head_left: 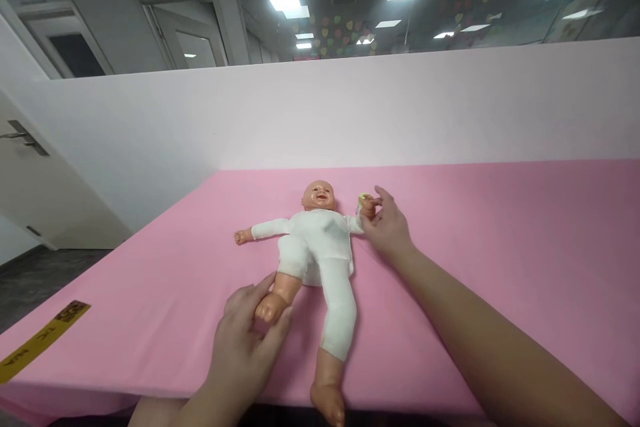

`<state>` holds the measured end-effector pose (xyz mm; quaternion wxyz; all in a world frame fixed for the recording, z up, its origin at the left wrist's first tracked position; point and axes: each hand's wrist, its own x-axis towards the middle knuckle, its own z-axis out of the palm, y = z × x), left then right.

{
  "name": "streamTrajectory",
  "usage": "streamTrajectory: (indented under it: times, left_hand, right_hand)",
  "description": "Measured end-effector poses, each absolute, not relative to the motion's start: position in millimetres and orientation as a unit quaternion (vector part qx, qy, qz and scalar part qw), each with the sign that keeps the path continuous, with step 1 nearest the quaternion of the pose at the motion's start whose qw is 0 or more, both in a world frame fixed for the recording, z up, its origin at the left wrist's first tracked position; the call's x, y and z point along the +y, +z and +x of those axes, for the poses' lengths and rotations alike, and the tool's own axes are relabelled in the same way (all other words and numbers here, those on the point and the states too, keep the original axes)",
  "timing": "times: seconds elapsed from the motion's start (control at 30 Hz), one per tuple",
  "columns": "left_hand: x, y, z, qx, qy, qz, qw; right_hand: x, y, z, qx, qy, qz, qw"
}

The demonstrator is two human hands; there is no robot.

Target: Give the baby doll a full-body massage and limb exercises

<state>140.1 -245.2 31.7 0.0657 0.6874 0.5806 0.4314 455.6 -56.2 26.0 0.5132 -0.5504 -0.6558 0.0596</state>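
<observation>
- Pink table cover [500, 240]: spreads across the whole work surface, backed by a plain white partition [350, 113]. A yellow label strip [43, 340] lies at its near left edge, well apart from the work.
- Baby doll [320, 247]: lies on its back near the middle of the cover, head toward the partition, arms spread, dressed in a white one-piece suit. One leg is bent with its bare foot low; the other stretches toward the near edge.
- Right hand [387, 227]: fingers drawn together in a narrow pinch at the doll's wrist, touching the sleeve end. A small greenish item [363, 198] shows at the fingertips; what it is cannot be told.
- Left hand [250, 333]: partly open, fingers curled loosely about the doll's bare foot [270, 310], thumb beside it, in contact rather than clamped.
- Step in hand, as judged: the doll is being steadied at one foot while the other hand works at the sleeve cuff.
- Next move, as judged: calls for a firm hold at the foot and a fine, careful pinch on the cuff fabric, so the doll does not slide on the smooth cover.
</observation>
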Motion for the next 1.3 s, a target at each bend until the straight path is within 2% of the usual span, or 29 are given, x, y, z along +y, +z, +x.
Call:
streamTrajectory:
  times: [0.23,0.53,0.67,0.87,0.97,1.13,1.3]
  left_hand:
    - [-207,61,170,0.606,0.405,0.668,0.145]
    - [-183,69,177,0.609,0.412,0.647,0.201]
    - [-194,70,170,0.618,0.413,0.641,0.190]
    - [-240,56,143,0.621,0.419,0.644,0.155]
    - [-264,46,128,0.615,0.426,0.648,0.145]
    - [-290,37,107,0.621,0.357,0.688,0.117]
    - [-300,15,96,0.614,0.346,0.707,0.050]
  right_hand:
    - [-70,20,413,-0.807,0.006,-0.451,0.381]
    - [-72,23,405,-0.868,-0.018,-0.391,0.305]
    - [-73,19,404,-0.822,-0.003,-0.461,0.335]
    - [-56,15,435,-0.681,0.076,-0.557,0.469]
    - [-40,10,466,-0.587,0.112,-0.626,0.502]
    - [-18,-4,511,-0.517,0.190,-0.712,0.435]
    - [-11,-11,526,-0.505,0.234,-0.740,0.376]
